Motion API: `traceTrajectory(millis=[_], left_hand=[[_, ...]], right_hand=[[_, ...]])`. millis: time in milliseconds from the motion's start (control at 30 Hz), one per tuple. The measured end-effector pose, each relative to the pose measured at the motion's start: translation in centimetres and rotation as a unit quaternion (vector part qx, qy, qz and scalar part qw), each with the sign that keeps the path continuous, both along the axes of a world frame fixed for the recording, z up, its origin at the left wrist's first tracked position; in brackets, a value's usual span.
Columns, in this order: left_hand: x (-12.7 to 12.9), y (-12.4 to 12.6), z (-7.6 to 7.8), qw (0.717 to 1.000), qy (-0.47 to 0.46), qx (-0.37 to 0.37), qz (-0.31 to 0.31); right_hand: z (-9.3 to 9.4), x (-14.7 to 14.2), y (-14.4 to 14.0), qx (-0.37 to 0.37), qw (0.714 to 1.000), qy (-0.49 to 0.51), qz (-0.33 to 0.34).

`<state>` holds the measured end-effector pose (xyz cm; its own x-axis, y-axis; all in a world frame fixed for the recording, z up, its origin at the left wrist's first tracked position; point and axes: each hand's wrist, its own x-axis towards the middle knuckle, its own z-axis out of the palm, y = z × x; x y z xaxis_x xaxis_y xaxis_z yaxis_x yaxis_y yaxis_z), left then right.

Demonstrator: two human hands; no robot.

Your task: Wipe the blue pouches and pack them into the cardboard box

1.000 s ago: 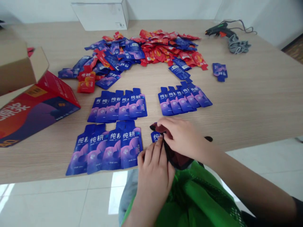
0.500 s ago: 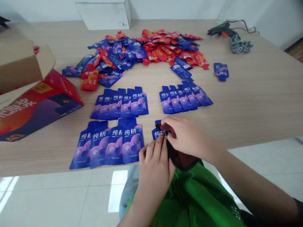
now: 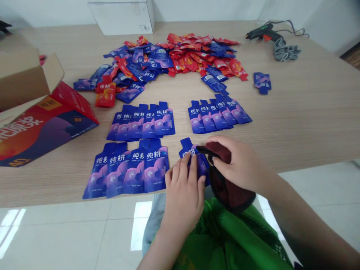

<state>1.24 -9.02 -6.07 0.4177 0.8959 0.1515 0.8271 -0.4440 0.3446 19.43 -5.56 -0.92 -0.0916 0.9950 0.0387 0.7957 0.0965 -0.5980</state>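
Note:
My left hand (image 3: 184, 185) lies with its fingers stretched out over a blue-and-purple sachet (image 3: 186, 144) at the table's front edge, hiding part of it. My right hand (image 3: 239, 161) is closed on a dark brown cloth piece with black edging (image 3: 234, 191); its exact kind I cannot make out. The cloth's tip overlaps the sachet's right side, and its lower part hangs over the table edge. Left of my hands, several overlapping blue sachets (image 3: 156, 170) form a row. Behind are two more fanned rows, one of blue sachets (image 3: 164, 122) on the left, another (image 3: 237, 110) on the right.
A heap of red and blue sachets (image 3: 185, 62) spreads across the table (image 3: 303, 112). An open printed carton (image 3: 56, 120) stands at left, a white box (image 3: 123, 18) at the back. A glue gun (image 3: 260, 32), a grey scrunchie-like item (image 3: 285, 51) and a lone sachet (image 3: 262, 81) lie at right.
My right hand has shifted right with the brown cloth, uncovering more of the sachet. My left hand stays on the sachet, its thumb now apart from the cloth.

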Motion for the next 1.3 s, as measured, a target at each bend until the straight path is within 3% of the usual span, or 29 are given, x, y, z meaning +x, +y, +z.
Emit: traceTrajectory(millis=[200,433,600,733,867,1000,1133,1300], left_hand=[[-1.4,0.5,-0.6,1.0,-0.021,-0.014,0.004],[-1.1,0.9,-0.4,1.0,-0.012,-0.012,0.011],[-0.4,0.9,-0.1,1.0,0.014,0.001,0.005],[0.6,0.7,0.0,0.999,0.022,0.008,0.036],[0.9,0.6,-0.1,0.998,0.02,-0.005,0.058],[0.8,0.7,-0.4,0.997,0.029,0.003,0.078],[1.0,0.8,-0.4,0.994,0.057,0.009,0.092],[1.1,0.8,-0.2,0.993,0.079,-0.004,0.086]], right_hand=[[-0.9,-1.5,0.9,-0.004,0.999,-0.01,0.048],[-0.5,0.6,-3.4,-0.056,0.988,-0.091,0.114],[0.9,0.5,-1.9,-0.032,0.995,-0.07,0.068],[-0.1,-0.9,-0.2,0.006,0.996,-0.071,0.051],[-1.2,0.1,-2.1,-0.006,0.989,-0.125,0.074],[0.0,2.3,-3.7,-0.059,0.986,-0.116,0.109],[1.3,1.4,-1.8,-0.034,0.992,-0.101,0.071],[0.1,-1.7,0.8,0.025,0.984,-0.139,0.11]])
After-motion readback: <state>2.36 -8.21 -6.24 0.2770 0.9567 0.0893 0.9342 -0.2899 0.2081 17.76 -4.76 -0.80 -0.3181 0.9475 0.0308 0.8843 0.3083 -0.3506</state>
